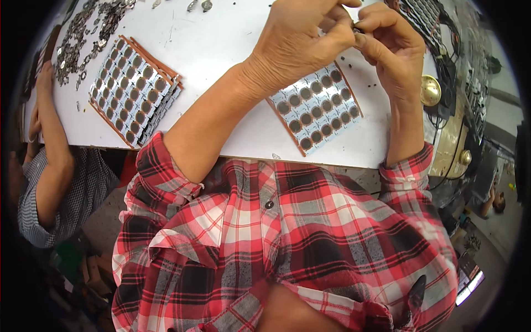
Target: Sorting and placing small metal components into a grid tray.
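Observation:
My left hand (310, 41) and my right hand (394, 47) meet above the far side of the white table, both with fingertips pinched together. Between them is a small dark part (357, 29), mostly covered by the fingers, so its kind does not show. Under my left wrist lies a flat panel (289, 131) with brown edges and rows of round dark discs on a pale blue-white board. Several tiny dark bits (350, 66) are scattered on the table beside the panel, between my two arms.
Left of my left forearm stands a stack of similar disc panels (110, 125). Beyond it spreads a heap of small metal pieces (91, 34). A co-worker's arm (55, 119) rests at the table's left end. At right are a brass-coloured round dome (430, 90) and dark cables (442, 113).

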A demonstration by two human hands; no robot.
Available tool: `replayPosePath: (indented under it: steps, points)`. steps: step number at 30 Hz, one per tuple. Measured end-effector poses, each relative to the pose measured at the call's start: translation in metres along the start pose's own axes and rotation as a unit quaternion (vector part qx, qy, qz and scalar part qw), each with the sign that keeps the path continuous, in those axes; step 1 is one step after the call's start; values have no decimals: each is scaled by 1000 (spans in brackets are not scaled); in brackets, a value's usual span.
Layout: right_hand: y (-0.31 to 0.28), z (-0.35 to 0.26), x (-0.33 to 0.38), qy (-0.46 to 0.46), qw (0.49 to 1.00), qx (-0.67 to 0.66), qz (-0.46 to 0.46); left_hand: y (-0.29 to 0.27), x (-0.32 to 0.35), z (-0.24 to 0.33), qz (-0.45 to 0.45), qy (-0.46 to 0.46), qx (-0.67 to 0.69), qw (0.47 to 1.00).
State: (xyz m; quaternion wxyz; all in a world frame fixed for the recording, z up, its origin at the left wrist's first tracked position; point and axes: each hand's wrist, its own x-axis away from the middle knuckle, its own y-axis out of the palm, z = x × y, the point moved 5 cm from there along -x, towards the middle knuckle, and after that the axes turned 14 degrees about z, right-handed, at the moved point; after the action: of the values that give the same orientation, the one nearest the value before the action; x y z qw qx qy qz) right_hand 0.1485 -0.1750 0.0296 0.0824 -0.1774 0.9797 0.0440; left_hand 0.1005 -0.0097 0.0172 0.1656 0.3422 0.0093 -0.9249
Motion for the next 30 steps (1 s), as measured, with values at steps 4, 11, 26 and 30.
replayPosePath:
  steps: [4, 11, 26, 30]
  points:
    - [18, 36, -30, -328, 822, -413, -213, 6, 4, -8, -28, -55, 14, 998]
    - [-12, -1, -3, -232, 961, 132, -71, 8, 1, -15, -20, -101, 21, 994]
    - [-4, 8, 0, -63, 997, 26, 41, 2, 4, -12, -16, -228, 45, 972]
    - [-4, 2, 0, -135, 983, 114, 45, 2, 5, -16, 12, -219, 55, 974]
